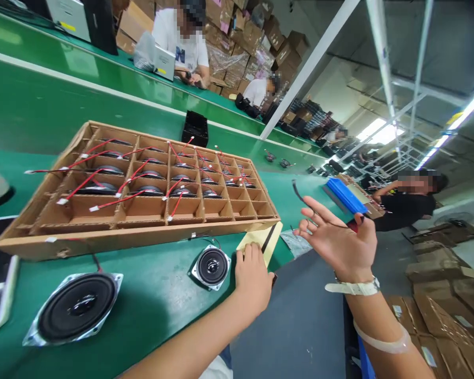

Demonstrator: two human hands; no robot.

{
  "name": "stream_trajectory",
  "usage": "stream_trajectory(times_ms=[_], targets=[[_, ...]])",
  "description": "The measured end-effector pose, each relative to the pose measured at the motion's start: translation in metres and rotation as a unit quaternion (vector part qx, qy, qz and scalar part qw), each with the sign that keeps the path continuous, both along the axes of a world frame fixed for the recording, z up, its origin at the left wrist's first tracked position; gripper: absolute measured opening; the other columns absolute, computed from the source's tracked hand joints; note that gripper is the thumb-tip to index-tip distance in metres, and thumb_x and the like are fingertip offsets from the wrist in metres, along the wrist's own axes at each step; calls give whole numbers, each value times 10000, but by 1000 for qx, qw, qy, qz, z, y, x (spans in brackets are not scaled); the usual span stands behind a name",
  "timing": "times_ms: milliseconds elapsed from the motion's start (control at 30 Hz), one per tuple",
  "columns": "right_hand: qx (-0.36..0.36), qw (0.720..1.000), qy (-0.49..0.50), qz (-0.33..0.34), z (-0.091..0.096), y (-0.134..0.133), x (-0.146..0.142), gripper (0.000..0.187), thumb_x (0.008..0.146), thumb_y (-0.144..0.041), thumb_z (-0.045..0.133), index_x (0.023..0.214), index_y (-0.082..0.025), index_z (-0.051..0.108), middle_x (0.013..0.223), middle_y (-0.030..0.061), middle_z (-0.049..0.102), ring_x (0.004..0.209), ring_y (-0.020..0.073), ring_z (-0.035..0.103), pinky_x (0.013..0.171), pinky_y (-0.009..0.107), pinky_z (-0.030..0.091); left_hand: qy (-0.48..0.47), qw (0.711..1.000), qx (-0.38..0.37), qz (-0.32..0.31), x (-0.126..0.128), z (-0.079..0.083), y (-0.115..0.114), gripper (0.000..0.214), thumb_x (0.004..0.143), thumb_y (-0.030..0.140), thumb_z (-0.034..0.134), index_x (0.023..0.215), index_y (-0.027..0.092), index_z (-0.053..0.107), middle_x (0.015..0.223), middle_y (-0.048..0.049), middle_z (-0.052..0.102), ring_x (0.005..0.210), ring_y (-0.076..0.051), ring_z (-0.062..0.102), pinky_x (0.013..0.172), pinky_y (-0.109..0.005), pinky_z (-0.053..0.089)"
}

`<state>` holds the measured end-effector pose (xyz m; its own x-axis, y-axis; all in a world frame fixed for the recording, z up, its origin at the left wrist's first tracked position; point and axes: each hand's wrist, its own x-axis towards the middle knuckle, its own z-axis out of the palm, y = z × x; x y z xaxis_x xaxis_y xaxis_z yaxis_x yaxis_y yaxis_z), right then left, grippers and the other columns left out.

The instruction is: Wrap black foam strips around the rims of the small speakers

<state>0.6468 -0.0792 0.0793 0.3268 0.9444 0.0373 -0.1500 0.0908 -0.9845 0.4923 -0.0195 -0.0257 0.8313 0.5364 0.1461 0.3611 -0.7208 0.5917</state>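
My left hand [255, 276] presses bent fingers on a yellow sheet [272, 239] bearing a black strip, at the bench edge; its thumb is hidden. My right hand [335, 239] is raised palm up to the right, fingers loosely spread. A thin black flexible strip [297, 192] runs across it from beyond the fingertips towards the thumb. Left of my left hand, a small square-framed speaker [212, 267] lies cone up. A larger speaker [78, 305] is nearer, at the left. Behind them stands a divided cardboard box [174, 227] with several speakers and red-and-black wires.
A white-edged device [0, 295] lies at the far left. Beyond the box are a black housing [195, 128] and a green conveyor [142, 113]. A blue bin [344, 195] stands on the right. Co-workers sit across the line and farther right. Cardboard boxes [438, 321] are stacked at lower right.
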Motion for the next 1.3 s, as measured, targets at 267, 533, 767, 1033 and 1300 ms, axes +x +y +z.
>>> stream_trajectory(times_ms=[267, 533, 767, 1033, 1300], targets=[[-95, 943, 40, 315, -31, 28, -74, 736, 814, -627, 513, 1409, -196, 465, 1105, 72, 589, 986, 171, 557, 922, 259, 435, -223, 968, -105, -38, -183, 28, 52, 155, 898, 152, 562, 988, 216, 670, 847, 11, 719, 784, -129, 657, 797, -258, 501], [-102, 881, 50, 459, -48, 95, -135, 642, 879, -611, 456, 1385, -217, 489, 1167, 69, 587, 993, 151, 573, 942, 261, 406, -53, 989, -55, 126, -248, -10, 72, 696, 715, 131, 735, 1353, 262, 487, 1461, -106, 397, 1339, -277, 413, 1099, -456, 397], [-150, 872, 81, 459, -51, 106, -161, 645, 872, -603, 488, 1377, -201, 500, 1188, 68, 576, 992, 141, 578, 964, 238, 428, -146, 942, -8, 303, -248, 0, 39, 413, 733, 214, 782, 1120, 234, 643, 1208, -75, 614, 1110, -244, 575, 922, -391, 500], [-175, 875, 95, 441, -50, 94, -170, 664, 838, -644, 514, 1354, -226, 528, 1172, 68, 592, 979, 173, 605, 966, 287, 452, -290, 891, 141, 319, -233, 10, 72, 174, 754, 147, 756, 705, 215, 604, 674, 41, 673, 714, -165, 590, 724, -353, 451], [-201, 880, 66, 426, -43, 93, -162, 666, 770, -705, 564, 1286, -284, 589, 1160, 71, 611, 997, 216, 624, 953, 364, 499, -198, 918, 105, 327, -237, 5, 83, 102, 827, 159, 676, 897, 224, 711, 770, 19, 734, 743, -172, 595, 738, -360, 452]])
